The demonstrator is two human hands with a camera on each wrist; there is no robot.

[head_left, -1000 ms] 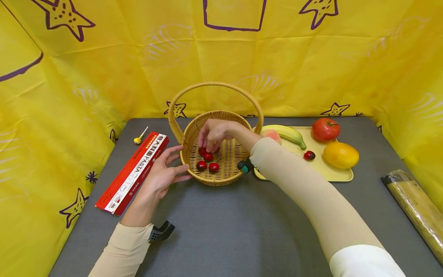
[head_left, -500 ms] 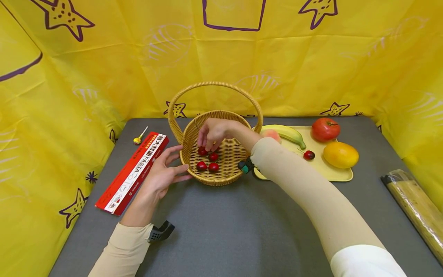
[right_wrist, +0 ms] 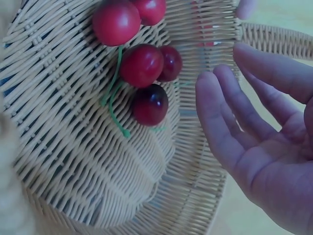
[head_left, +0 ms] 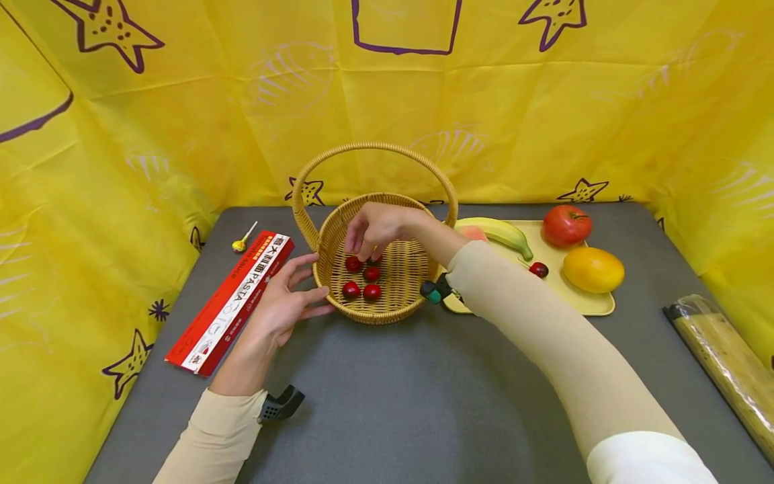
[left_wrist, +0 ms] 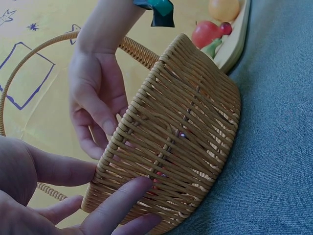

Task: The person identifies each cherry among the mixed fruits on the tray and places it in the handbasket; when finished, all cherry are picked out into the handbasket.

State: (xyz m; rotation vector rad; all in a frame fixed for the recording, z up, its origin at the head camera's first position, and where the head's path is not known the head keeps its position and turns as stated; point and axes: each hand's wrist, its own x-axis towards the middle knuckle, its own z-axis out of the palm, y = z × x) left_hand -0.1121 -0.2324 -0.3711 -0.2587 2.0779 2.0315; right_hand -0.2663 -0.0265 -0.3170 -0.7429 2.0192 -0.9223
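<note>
A round wicker basket (head_left: pixel 417 299) with a tall arched handle stands at the back middle of the table. Several red cherries (head_left: pixel 371 292), some with green stems in the right wrist view, lie on its woven floor. My right hand (head_left: pixel 377 227) hovers over them inside the basket, fingers loosely bent; the right wrist view shows nothing held, the cherries (right_wrist: pixel 142 66) apart from the fingertips. My left hand (head_left: pixel 284 302) touches the basket's left side, its mostly straight fingers spread against rim and outer wall, as the left wrist view shows of those fingers (left_wrist: pixel 120 200).
Right of the basket, a cream tray (head_left: pixel 595 306) bears a banana (head_left: pixel 498 232), a partly covered peach (head_left: pixel 474 232), a tomato (head_left: pixel 566 226), a yellow mango (head_left: pixel 594 269) and a cherry (head_left: pixel 539 269). A pasta box (head_left: pixel 230 306) and lollipop (head_left: pixel 242 242) lie left; a clear-wrapped pack (head_left: pixel 719 363) lies far right.
One cherry beneath my right fingers shifted slightly right in the basket between the first and second frames. My right hand has since risen a little; my left stays at the basket's side.
</note>
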